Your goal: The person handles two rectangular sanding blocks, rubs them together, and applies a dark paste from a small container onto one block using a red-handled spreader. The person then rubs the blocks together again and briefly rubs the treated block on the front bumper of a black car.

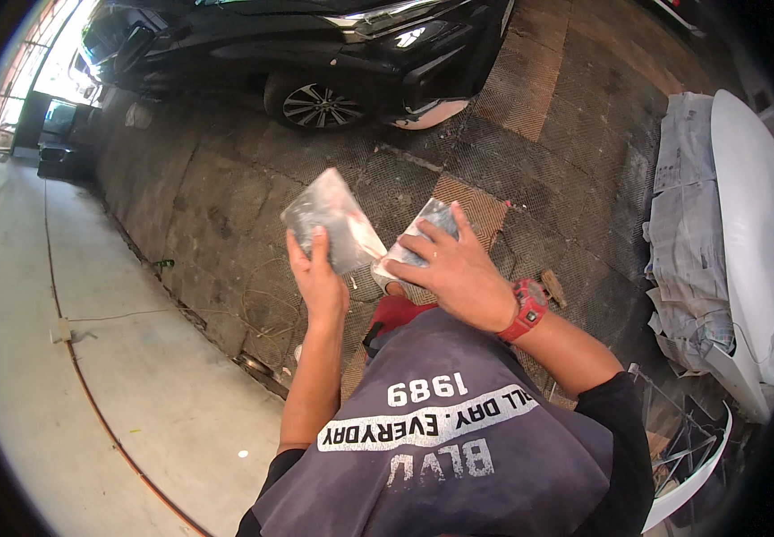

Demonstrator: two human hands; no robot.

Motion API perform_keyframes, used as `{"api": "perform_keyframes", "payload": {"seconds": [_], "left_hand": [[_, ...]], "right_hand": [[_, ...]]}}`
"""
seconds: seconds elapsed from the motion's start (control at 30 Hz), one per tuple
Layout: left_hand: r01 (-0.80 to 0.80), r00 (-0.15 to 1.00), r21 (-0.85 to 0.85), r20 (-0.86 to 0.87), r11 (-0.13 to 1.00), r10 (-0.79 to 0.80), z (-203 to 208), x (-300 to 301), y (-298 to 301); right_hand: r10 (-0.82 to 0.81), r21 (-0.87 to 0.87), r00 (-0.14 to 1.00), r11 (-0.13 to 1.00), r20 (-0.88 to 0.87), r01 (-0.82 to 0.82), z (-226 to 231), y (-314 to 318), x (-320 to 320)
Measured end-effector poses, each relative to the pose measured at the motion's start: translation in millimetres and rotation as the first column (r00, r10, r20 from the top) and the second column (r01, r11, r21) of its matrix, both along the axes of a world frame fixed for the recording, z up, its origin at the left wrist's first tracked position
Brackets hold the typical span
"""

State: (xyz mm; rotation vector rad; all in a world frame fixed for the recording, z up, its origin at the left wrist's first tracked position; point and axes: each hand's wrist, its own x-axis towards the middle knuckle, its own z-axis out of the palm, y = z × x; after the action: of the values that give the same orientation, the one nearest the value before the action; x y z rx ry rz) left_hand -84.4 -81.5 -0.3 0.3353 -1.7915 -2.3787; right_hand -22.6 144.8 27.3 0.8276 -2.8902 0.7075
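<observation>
My left hand [317, 279] grips a thin, flat, squarish grey plate [333, 215] by its lower edge, thumb on its face. The surface is smeared, with a pinkish-white streak toward the lower right corner. Over a smaller flat grey plate [438, 215], my right hand [467, 279] is closed, its fingers laid across the face. That plate's lower left corner comes close to or touches the larger plate's right corner; I cannot tell which. A red watch [526, 311] sits on my right wrist. Both plates are held in front of my body, above the floor.
A black car [360, 54] stands ahead, its front wheel [320, 106] facing me. To the right are a white car body panel [745, 224] and paper-covered sheeting [684, 206]. A pale wall [136, 358] with a brown hose [92, 394] runs along the left. A small block [553, 288] lies on the tiled floor.
</observation>
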Motion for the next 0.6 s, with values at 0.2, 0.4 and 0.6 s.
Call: {"api": "perform_keyframes", "payload": {"seconds": [0.2,0.4,0.6], "left_hand": [[0.135,0.976,0.206,0.143,0.969,-0.167,-2.9,-13.4,-13.5],[0.237,0.956,0.258,0.109,0.937,-0.271,-2.7,2.7,5.4],[0.274,0.931,0.331,0.146,0.903,-0.335,3.6,3.3,10.4]], "right_hand": [[0.087,-0.347,0.985,0.928,-0.148,-0.134,32.6,-14.8,6.8],[-0.169,-0.155,0.986,0.973,0.009,0.168,-41.5,4.1,-22.7],[-0.011,-0.713,0.961,0.668,0.276,0.212,-11.7,-3.3,-29.4]]}}
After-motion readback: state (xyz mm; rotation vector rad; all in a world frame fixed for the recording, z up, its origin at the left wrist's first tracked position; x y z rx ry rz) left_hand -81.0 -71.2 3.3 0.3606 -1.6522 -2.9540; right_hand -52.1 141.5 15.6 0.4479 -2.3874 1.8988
